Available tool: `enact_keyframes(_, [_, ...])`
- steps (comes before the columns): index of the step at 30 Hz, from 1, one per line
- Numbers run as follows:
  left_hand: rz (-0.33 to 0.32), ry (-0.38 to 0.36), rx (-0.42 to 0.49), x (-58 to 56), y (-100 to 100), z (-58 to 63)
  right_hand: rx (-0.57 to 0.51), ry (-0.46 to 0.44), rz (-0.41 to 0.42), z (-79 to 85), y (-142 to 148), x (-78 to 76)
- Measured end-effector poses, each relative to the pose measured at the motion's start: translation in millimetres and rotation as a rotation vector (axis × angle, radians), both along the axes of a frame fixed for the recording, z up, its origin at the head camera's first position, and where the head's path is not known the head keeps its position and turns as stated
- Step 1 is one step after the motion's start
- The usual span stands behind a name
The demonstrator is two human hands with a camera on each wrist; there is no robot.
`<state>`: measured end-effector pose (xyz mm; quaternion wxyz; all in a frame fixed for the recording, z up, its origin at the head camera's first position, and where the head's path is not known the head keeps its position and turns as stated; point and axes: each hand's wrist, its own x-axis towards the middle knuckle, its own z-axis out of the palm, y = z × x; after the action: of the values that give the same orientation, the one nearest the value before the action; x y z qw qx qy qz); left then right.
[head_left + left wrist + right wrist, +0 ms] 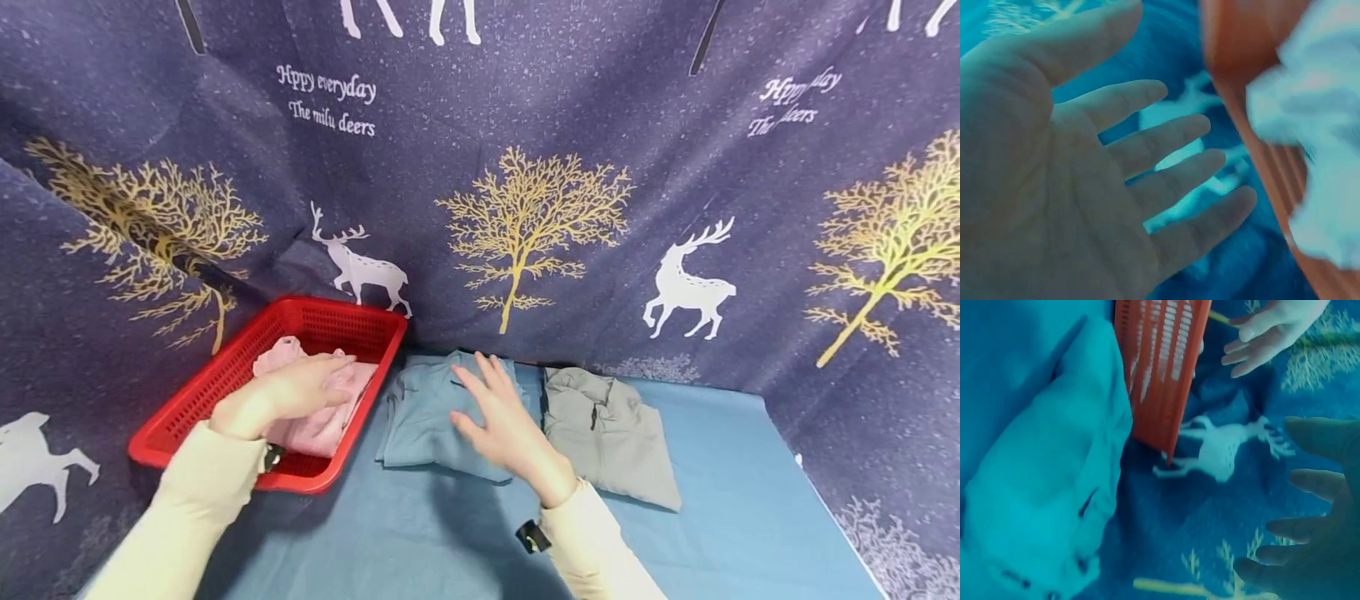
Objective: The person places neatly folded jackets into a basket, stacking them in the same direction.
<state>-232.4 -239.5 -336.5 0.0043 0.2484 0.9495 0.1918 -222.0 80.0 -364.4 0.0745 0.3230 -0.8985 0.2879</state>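
Note:
A folded pink garment (318, 429) lies in the red plastic basket (386, 342) on the left. Over it hovers my left hand (288, 392), its fingers extended; the left wrist view shows the bare palm (1066, 187) with nothing held. My right hand (506, 417) is raised above a folded blue garment (427, 425), fingers spread and apart from the cloth. In the right wrist view that garment (1047, 475) lies beside the basket (1160, 394). Right of it is a folded grey-green garment (622, 442) with a small dark zipper pull.
A blue cloth (727, 483) covers the table. Behind it hangs a dark blue curtain (420, 167) printed with white deer and golden trees. The basket's raised rim stands between the pink garment and the blue one.

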Motion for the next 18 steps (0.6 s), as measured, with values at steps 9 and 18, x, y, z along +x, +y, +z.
enact_keyframes(9, [0.001, -0.007, 0.068, -0.1, 56, -9.5, -0.116, 0.093, -0.077, -13.1, 48, 17.0])
enact_keyframes(18, [-0.081, -0.002, 0.131, -7.6, 106, -20.3, -0.170, 0.115, -0.194, -26.3, 90, 16.6])
